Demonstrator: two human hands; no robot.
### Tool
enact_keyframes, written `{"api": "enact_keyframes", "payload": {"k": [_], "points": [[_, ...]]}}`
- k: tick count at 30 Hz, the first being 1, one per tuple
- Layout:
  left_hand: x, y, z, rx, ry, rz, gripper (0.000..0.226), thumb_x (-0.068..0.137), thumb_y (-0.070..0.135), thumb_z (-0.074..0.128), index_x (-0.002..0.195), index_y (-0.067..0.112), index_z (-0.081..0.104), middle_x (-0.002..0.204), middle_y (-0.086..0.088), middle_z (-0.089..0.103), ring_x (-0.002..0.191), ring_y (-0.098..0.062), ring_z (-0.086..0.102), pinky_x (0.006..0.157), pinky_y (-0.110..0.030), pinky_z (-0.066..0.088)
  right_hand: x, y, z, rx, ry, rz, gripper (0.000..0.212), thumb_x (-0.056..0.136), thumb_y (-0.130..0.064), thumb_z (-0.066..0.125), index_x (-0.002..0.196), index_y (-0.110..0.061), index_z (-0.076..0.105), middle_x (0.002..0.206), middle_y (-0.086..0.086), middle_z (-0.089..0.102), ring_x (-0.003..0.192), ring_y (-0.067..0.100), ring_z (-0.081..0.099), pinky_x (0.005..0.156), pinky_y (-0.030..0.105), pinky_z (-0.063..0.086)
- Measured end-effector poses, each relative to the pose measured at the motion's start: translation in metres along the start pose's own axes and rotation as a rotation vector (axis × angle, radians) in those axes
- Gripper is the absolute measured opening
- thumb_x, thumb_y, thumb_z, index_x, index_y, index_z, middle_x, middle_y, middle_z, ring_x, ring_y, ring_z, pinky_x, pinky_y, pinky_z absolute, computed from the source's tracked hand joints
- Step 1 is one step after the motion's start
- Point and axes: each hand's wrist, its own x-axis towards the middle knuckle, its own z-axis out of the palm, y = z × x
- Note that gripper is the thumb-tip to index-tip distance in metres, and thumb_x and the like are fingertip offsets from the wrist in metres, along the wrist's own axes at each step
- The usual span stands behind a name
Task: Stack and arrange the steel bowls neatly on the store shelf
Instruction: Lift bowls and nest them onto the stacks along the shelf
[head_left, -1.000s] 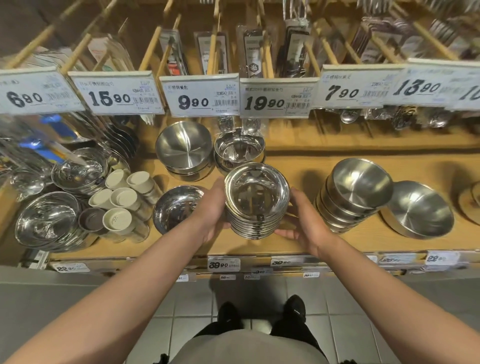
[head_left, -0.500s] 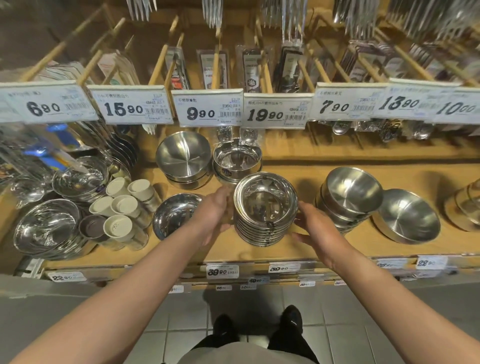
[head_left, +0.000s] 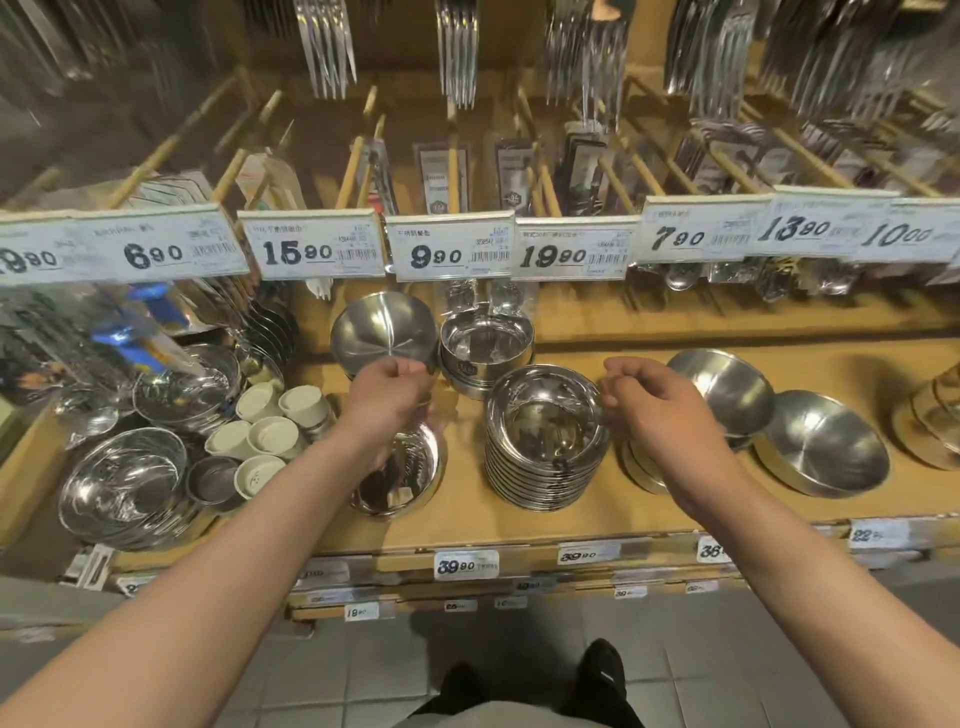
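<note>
Your stack of steel bowls (head_left: 545, 441) is sitting on the wooden shelf (head_left: 675, 509), and you're hovering both hands beside it. Left hand (head_left: 387, 402) is left of the stack, right hand (head_left: 657, 405) just right of its rim, fingers loosely curled on both, gripping nothing. Heads up: I'm guessing that stack is leaning a bit, so bumping the rim could topple it into the single bowl (head_left: 400, 473) left of it.

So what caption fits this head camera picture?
Two hands hover beside a stack of steel bowls on a wooden store shelf.
</note>
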Motion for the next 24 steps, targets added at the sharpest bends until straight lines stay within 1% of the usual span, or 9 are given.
{"api": "enact_keyframes", "payload": {"k": [2,5,7,9,10,15,17,20,24], "points": [[0.009,-0.002,-0.004,-0.004,0.005,-0.012,0.013,0.094,-0.004,0.058,0.086,0.006,0.062,0.090,-0.018,0.063,0.083,-0.027,0.063,0.088,-0.047,0.054,0.000,0.000,0.005,-0.011,-0.004,-0.011,0.016,0.097,-0.023,0.060,0.111,-0.027,0.067,0.091,-0.001,0.072,0.103,0.033,0.071,0.099,0.054,0.056],[0.024,-0.009,-0.016,0.009,0.077,-0.019,0.008,0.093,0.000,0.060,0.090,0.007,0.063,0.091,-0.018,0.063,0.087,-0.027,0.063,0.092,-0.049,0.056,-0.001,-0.003,0.013,-0.010,-0.028,-0.014,0.011,0.099,-0.021,0.061,0.105,-0.028,0.069,0.092,-0.003,0.074,0.098,0.026,0.072,0.099,0.057,0.054],[0.040,-0.014,-0.028,0.061,0.178,-0.014,0.009,0.093,0.005,0.063,0.087,0.011,0.061,0.085,-0.013,0.061,0.083,-0.025,0.061,0.084,-0.045,0.059,-0.001,-0.004,0.017,-0.007,-0.046,-0.014,0.011,0.100,-0.020,0.062,0.101,-0.027,0.071,0.090,-0.007,0.074,0.094,0.020,0.071,0.100,0.056,0.054],[0.056,-0.015,-0.040,0.145,0.257,-0.005,0.004,0.094,0.009,0.064,0.090,0.010,0.062,0.085,-0.011,0.062,0.080,-0.024,0.059,0.068,-0.038,0.052,0.000,-0.005,0.020,0.000,-0.047,-0.010,0.011,0.100,-0.019,0.063,0.102,-0.025,0.073,0.090,-0.009,0.075,0.096,0.017,0.071,0.101,0.052,0.054],[0.064,-0.014,-0.045,0.199,0.284,-0.005,0.002,0.094,0.010,0.064,0.094,0.008,0.064,0.089,-0.013,0.065,0.080,-0.025,0.059,0.067,-0.037,0.049,0.001,-0.006,0.021,0.003,-0.047,-0.006,0.012,0.100,-0.019,0.063,0.104,-0.023,0.073,0.093,-0.008,0.076,0.100,0.019,0.072,0.102,0.051,0.054],[0.100,-0.012,-0.056,0.379,0.376,-0.060,0.035,0.100,0.025,0.063,0.122,-0.002,0.062,0.115,-0.017,0.068,0.103,-0.033,0.067,0.091,-0.043,0.058,0.005,-0.005,0.027,0.016,-0.067,0.013,0.014,0.101,-0.017,0.061,0.106,-0.022,0.073,0.105,0.004,0.078,0.108,0.030,0.071,0.105,0.055,0.051],[0.109,-0.016,-0.056,0.439,0.383,-0.106,0.040,0.101,0.027,0.061,0.124,-0.006,0.060,0.119,-0.019,0.067,0.101,-0.034,0.066,0.087,-0.042,0.056,0.007,-0.003,0.030,0.016,-0.063,0.014,0.014,0.100,-0.018,0.062,0.105,-0.024,0.074,0.105,0.003,0.078,0.108,0.027,0.071,0.104,0.053,0.052],[0.119,-0.021,-0.058,0.518,0.367,-0.166,0.037,0.099,0.019,0.064,0.125,-0.007,0.060,0.116,-0.016,0.066,0.095,-0.031,0.063,0.078,-0.031,0.048,0.010,-0.001,0.034,0.021,-0.065,0.027,0.014,0.100,-0.020,0.062,0.105,-0.026,0.074,0.102,-0.001,0.078,0.103,0.021,0.073,0.097,0.044,0.058],[0.132,-0.023,-0.060,0.437,0.301,-0.211,0.036,0.097,0.011,0.067,0.127,-0.008,0.059,0.120,-0.020,0.068,0.105,-0.034,0.071,0.094,-0.041,0.059,0.016,-0.003,0.037,0.066,-0.062,0.072,0.014,0.101,-0.015,0.062,0.104,-0.023,0.073,0.106,0.008,0.077,0.087,0.016,0.076,0.071,0.032,0.064]]}}
